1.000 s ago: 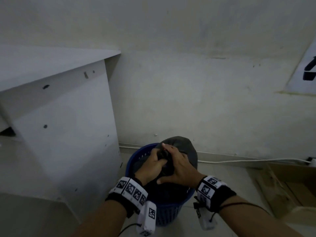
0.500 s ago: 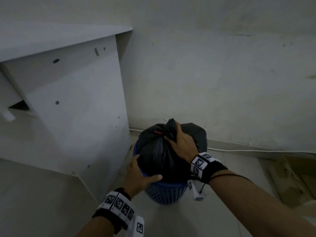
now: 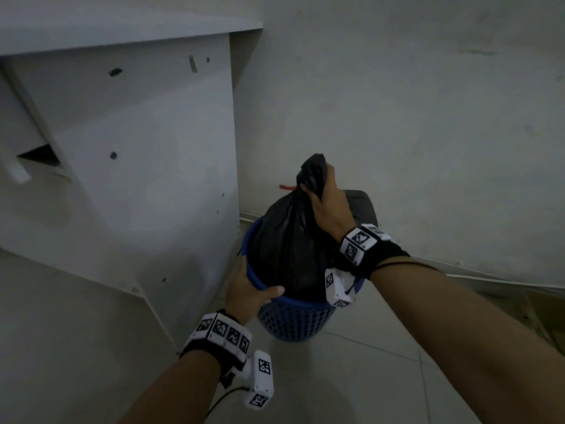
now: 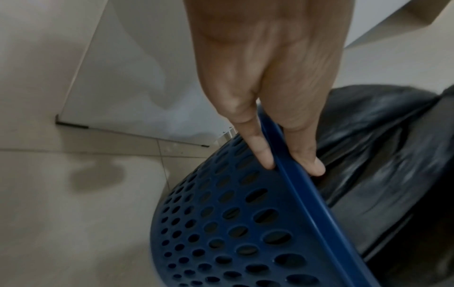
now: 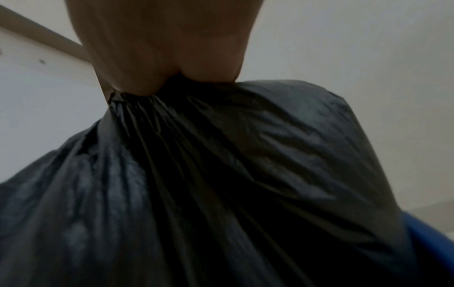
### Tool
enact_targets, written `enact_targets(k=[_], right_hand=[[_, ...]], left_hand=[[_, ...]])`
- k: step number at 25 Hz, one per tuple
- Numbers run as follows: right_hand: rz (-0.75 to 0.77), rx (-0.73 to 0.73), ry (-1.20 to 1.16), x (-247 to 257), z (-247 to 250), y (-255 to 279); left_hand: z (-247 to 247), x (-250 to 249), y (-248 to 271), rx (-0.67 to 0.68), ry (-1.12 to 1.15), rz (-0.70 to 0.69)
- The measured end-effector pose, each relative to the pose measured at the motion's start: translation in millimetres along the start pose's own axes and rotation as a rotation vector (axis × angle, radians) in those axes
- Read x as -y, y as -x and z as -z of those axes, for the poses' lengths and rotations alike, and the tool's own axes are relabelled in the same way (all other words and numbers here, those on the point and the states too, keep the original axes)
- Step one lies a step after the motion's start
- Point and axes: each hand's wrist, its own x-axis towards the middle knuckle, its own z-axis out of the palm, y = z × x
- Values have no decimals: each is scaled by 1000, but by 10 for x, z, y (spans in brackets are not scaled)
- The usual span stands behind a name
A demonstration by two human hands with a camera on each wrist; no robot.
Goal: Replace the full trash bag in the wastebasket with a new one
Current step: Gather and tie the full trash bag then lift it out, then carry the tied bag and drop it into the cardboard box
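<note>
Right hand [image 3: 328, 206] of mine is clenched around the gathered neck of the black trash bag [image 3: 287, 249], and the twisted top of the bag sticks out above my fist; in the right wrist view my fingers [image 5: 137, 77] squeeze the pleated plastic together, and the full body of the bag hangs below them; the lower part of the bag sits inside the blue wastebasket [image 3: 293, 319], while its upper part rises well above the rim; a small red strip [image 3: 286, 187] shows just beside the neck of the bag, on its left; my left hand [image 3: 249, 293] grasps the near left rim of the wastebasket, with the thumb lying over the rim toward the bag; in the left wrist view one finger is on the outside of the perforated wall and the thumb [image 4: 304, 151] is on the inside, touching the black plastic, so the rim is pinched between them; the wastebasket stands on the pale tiled floor [image 3: 382, 377], close to the white wall [image 3: 397, 117] and just beside the side panel of a white desk [image 3: 137, 163] on the left; a cable [image 3: 489, 278] runs along the bottom of the wall on the right.
</note>
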Motion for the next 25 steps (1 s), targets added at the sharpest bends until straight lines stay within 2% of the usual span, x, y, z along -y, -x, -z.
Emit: enact_targets(k=[3, 6, 8, 10, 14, 15, 17, 20, 22, 25], right_hand=[[35, -98, -45, 109, 114, -345], [20, -151, -99, 258, 269, -581], [-20, -147, -133, 391, 403, -646], [-46, -120, -136, 547, 560, -689], [-125, -70, -142, 946, 951, -785], [-138, -62, -147, 1071, 1049, -788], [-186, -38, -155, 1373, 1290, -814], [-271, -4, -131, 1828, 1638, -757], [-338, 60, -98, 2196, 1878, -674], [-413, 142, -63, 2726, 2124, -470]], left_hand=[[38, 46, -150, -7, -32, -9], [54, 22, -253, -36, -209, -47], [12, -97, -233, -56, -305, 9], [-10, -289, -94, -55, -378, 163], [49, -838, 483, 278, -646, 571], [111, -960, 685, 321, -728, 669], [267, -1244, 1121, 260, -733, 797], [549, -1734, 1883, -11, -560, 958], [650, -2268, 2418, -202, -456, 1053], [665, -3072, 3088, -340, -390, 1174]])
